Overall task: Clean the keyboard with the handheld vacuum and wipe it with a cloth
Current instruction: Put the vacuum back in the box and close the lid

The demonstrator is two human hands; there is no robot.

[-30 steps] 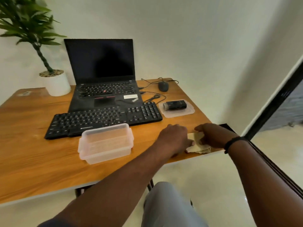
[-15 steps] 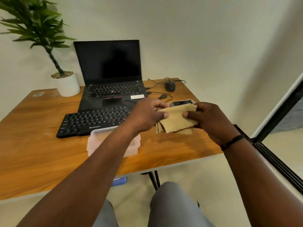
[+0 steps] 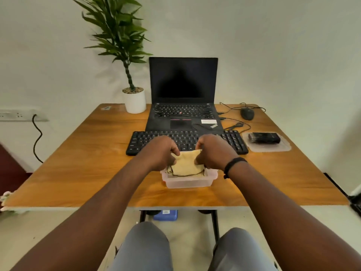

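A folded beige cloth [image 3: 186, 164] hangs between both hands, its lower edge inside a clear plastic container [image 3: 187, 181] on the wooden table. My left hand [image 3: 159, 152] pinches the cloth's left side and my right hand [image 3: 214, 151] pinches its right side. Just behind the hands lies the black keyboard [image 3: 233, 140], partly hidden by them. A small black handheld vacuum [image 3: 264, 138] rests on a clear lid [image 3: 283, 148] to the right of the keyboard.
An open black laptop [image 3: 183, 108] stands behind the keyboard. A wired mouse [image 3: 247, 113] and its cables lie at the back right. A potted plant [image 3: 134, 100] is at the back left. The table's front edge [image 3: 78, 207] runs below the container.
The cloth was picked up from the table's right front edge and carried left to above the container. The view swung to face the table squarely.
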